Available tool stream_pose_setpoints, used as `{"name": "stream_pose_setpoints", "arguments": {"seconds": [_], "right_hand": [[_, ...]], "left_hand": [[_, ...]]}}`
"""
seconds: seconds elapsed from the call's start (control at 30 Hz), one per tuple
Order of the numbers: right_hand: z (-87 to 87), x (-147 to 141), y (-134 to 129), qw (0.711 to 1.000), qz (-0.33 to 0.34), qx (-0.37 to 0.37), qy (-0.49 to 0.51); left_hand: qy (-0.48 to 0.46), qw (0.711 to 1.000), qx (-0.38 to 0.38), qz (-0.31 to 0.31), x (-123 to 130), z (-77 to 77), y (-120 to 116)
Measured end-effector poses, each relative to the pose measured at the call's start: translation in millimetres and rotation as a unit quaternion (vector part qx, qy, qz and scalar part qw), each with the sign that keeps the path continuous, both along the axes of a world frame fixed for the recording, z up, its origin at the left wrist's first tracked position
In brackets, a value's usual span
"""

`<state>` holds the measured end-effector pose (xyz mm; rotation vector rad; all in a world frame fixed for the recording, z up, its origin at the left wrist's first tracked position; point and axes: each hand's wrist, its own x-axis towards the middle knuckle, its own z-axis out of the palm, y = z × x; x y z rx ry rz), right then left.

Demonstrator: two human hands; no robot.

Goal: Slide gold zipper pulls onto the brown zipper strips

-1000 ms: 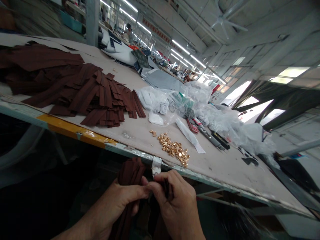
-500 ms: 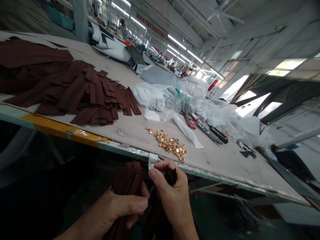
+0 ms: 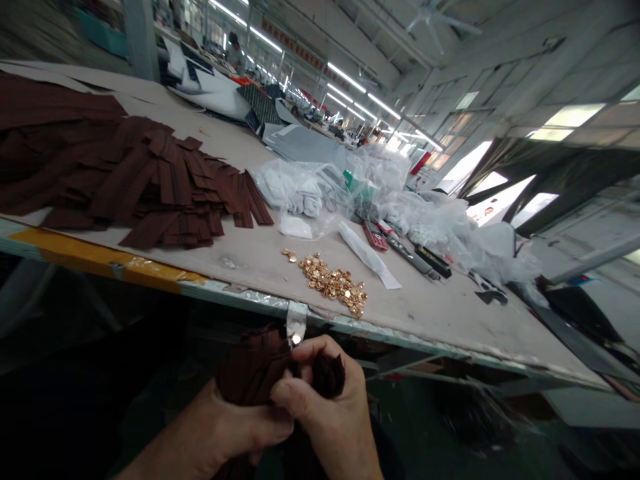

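My left hand (image 3: 245, 420) is closed round a bundle of brown zipper strips (image 3: 253, 367) below the table's front edge. My right hand (image 3: 330, 407) touches it, with a second bunch of brown zipper strips (image 3: 327, 375) curled inside its fingers. Its thumb and forefinger meet at the left bundle's side; what lies between the tips is hidden. Just above them, a small gold piece (image 3: 297, 339) shows at the lower end of a whitish holder (image 3: 297, 317) on the table edge. More small gold metal pieces (image 3: 335, 283) lie in a heap on the table.
A big pile of brown zipper strips (image 3: 135, 167) covers the table's left side. Behind the gold heap are clear plastic bags (image 3: 305, 190), a white paper strip (image 3: 370, 255), a grey cutter-like tool (image 3: 411, 257) and a black box (image 3: 433, 261). Yellow tape (image 3: 95, 260) runs along the front edge.
My right thumb and forefinger have come down from the holder on the edge to the left bundle. A gold piece now shows at the holder's lower end. The view has shifted slightly.
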<state>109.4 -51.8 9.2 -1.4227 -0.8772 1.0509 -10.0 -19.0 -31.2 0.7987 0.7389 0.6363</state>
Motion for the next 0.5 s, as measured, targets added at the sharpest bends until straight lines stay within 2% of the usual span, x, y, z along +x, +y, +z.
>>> {"name": "stream_pose_setpoints", "arguments": {"seconds": [0.13, 0.33, 0.43, 0.5], "right_hand": [[0.3, 0.9, -0.7, 1.0, 0.016, -0.001, 0.002], [-16.9, 6.9, -4.4, 0.992, 0.042, 0.037, 0.115], [-23.0, 11.4, -5.7, 0.99, 0.039, 0.015, 0.138], [-23.4, 13.6, -6.5, 0.991, 0.028, 0.003, 0.128]], "left_hand": [[0.079, 0.997, 0.01, 0.003, 2.9, 1.8, 0.4], [-0.024, 0.998, -0.028, 0.059, 1.8, 5.7, 0.3], [-0.056, 0.995, -0.042, 0.076, 1.3, 6.9, 0.1], [-0.058, 0.989, -0.082, 0.106, 0.6, 9.3, 0.5]]}}
